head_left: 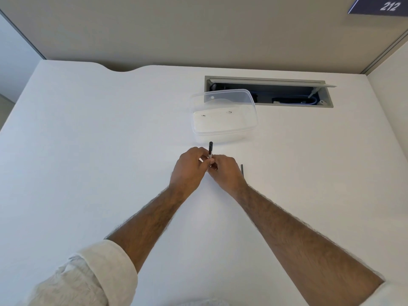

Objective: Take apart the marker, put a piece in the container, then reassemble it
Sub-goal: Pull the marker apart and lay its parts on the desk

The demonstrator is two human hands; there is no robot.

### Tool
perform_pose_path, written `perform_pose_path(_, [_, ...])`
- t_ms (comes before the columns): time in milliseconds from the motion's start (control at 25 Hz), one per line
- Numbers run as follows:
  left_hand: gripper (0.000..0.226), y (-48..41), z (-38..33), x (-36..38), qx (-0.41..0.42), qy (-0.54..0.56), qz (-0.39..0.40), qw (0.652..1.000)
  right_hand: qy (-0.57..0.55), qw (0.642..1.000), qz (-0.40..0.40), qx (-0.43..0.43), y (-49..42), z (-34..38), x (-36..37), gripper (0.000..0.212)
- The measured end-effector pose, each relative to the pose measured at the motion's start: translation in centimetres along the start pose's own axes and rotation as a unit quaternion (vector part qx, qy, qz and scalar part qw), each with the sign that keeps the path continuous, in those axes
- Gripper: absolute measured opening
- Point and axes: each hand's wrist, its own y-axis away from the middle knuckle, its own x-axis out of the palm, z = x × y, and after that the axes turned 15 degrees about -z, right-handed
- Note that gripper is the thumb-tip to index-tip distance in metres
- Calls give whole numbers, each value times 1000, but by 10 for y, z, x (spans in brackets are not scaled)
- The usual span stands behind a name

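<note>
A slim marker [210,151] with a white barrel and a black far end points away from me, held above the white desk [88,151]. My left hand [188,167] pinches its barrel from the left. My right hand [226,173] grips its near end from the right; that end is hidden by my fingers. The two hands touch around the marker. A thin dark stick-like piece [242,170] lies on the desk just right of my right hand. The clear plastic container [224,115] sits open beyond my hands, with small dark marks on its bottom.
A grey cable hatch [268,91] stands open in the desk behind the container, with cables inside. Partition walls close the desk at the back and right. A sign reading 212 [384,5] hangs at the top right.
</note>
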Motion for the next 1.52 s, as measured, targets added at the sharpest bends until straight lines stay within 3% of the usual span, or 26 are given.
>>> perform_pose_path(200, [6, -3, -5, -4, 34, 1, 16, 999, -18, 999, -28, 2, 2, 0, -11, 24])
perform_pose_path(360, [4, -2, -10, -6, 25, -41, 44, 998, 19, 1000, 2, 8, 3, -6, -9, 20])
perform_pose_path(680, [10, 1, -12, -8, 102, -107, 59, 987, 38, 999, -12, 12, 5, -12, -6, 25])
perform_pose_path(800, [10, 3, -12, -7, 81, -103, 68, 989, 44, 999, 19, 14, 5, -15, -5, 21])
perform_pose_path(1080, [11, 0, -10, -6, 56, -82, 54, 994, -29, 999, 1, 22, 7, -24, -6, 8])
perform_pose_path(1320, [7, -5, -9, -8, 15, -29, 45, 998, -26, 999, -14, 30, 7, -26, -11, 25])
perform_pose_path(1520, [7, -10, -6, -14, -27, 65, 22, 997, -17, 999, 0, 47, 12, -27, -6, 21])
